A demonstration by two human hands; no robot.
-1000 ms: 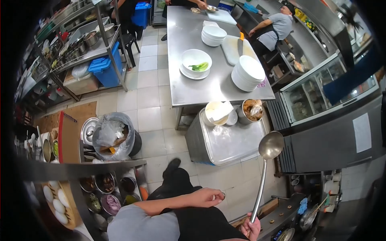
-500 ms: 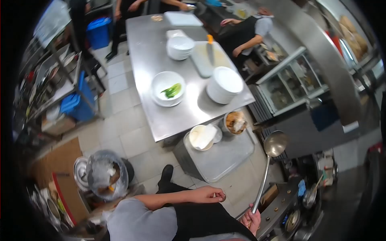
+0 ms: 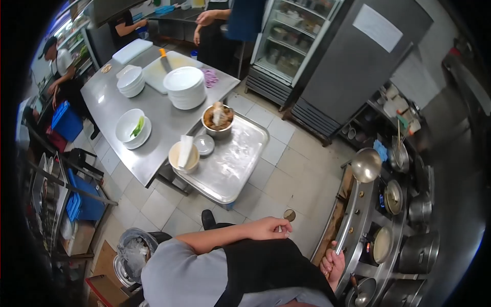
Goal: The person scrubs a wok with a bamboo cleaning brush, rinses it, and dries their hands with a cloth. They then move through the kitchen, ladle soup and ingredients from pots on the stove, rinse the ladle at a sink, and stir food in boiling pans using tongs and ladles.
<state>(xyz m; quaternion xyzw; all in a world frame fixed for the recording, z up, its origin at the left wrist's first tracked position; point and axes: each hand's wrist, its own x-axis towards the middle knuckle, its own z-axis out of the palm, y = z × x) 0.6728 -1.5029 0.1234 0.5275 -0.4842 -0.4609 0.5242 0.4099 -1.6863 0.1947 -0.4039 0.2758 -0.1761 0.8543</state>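
My right hand is closed around the handle of a large metal ladle. The ladle's wide bowl points away from me, at the edge of the stove and above it. My left hand is held in front of my apron with its fingers curled in. A small pale spot shows at those fingertips, too small to name. Beside the ladle, on the stove, stand a pan with pale contents and another round pan over a blue flame. A smaller ladle rests in a wok near my right hand.
Ahead stands a steel table with stacked white plates, bowls and a cutting board. A metal tray holds a pot of brown food and a tub. Fridges line the back. Several people stand farther off. A bin is at left.
My view has swung to the right, so the table sits farther left and more of the stove shows. The ladle stays in my right hand, its bowl now by the stove pans.
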